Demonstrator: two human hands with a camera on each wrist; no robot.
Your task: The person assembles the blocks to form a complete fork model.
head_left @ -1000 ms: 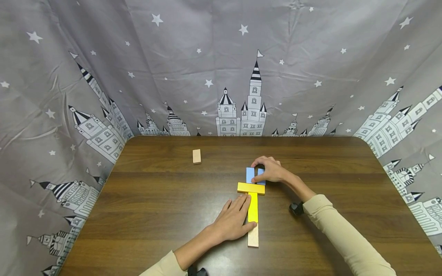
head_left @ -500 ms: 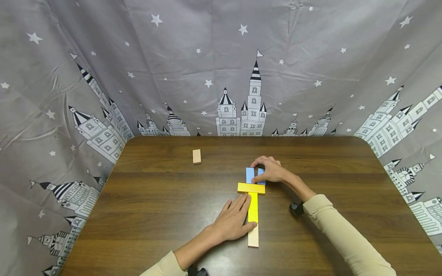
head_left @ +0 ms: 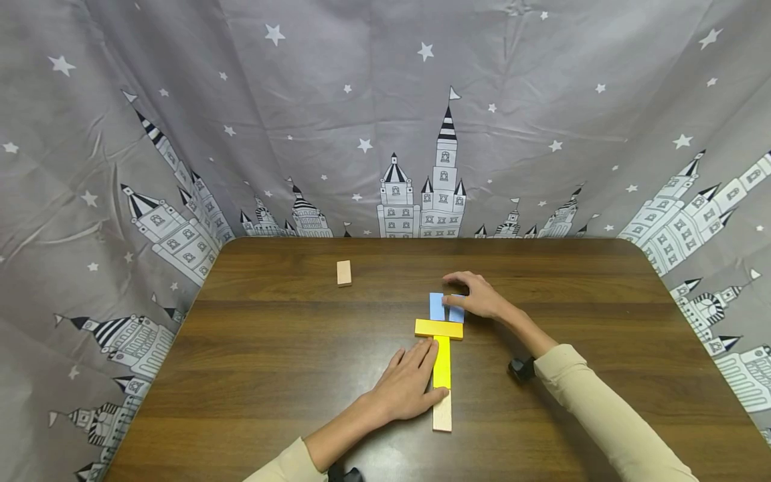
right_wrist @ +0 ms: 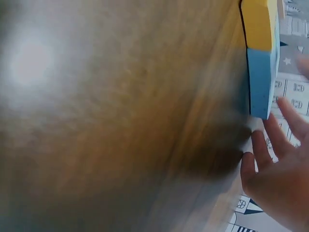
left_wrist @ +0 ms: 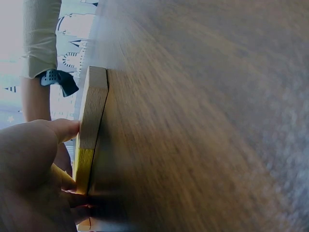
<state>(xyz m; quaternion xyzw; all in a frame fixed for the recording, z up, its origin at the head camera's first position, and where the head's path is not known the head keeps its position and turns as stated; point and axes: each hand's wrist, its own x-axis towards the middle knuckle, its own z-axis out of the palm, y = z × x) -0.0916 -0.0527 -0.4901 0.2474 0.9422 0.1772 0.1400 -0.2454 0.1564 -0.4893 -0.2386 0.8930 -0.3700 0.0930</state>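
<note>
Flat wooden blocks form a T shape with two prongs. A plain wood block [head_left: 442, 415] lies nearest, then a bright yellow block [head_left: 442, 368], then an orange-yellow block [head_left: 438, 329] set crosswise. Beyond it stand the left blue block [head_left: 436, 306] and the right blue block [head_left: 458, 317], a narrow gap between them. My left hand [head_left: 400, 389] rests along the left side, fingertips at the yellow block and thumb on the plain one. Over the blue blocks is my right hand [head_left: 478, 296], fingers loosely bent, pinching nothing; the right wrist view shows its spread fingers near a blue block's end [right_wrist: 259, 84].
One loose plain wood block [head_left: 344, 272] lies toward the back left of the brown table [head_left: 271, 348]. A grey curtain [head_left: 337, 120] printed with castles and stars hangs behind the table's far edge.
My right hand has let go of the left blue block; its thumb and fingers have drawn back slightly away from it. The left hand and all the blocks stay in place.
</note>
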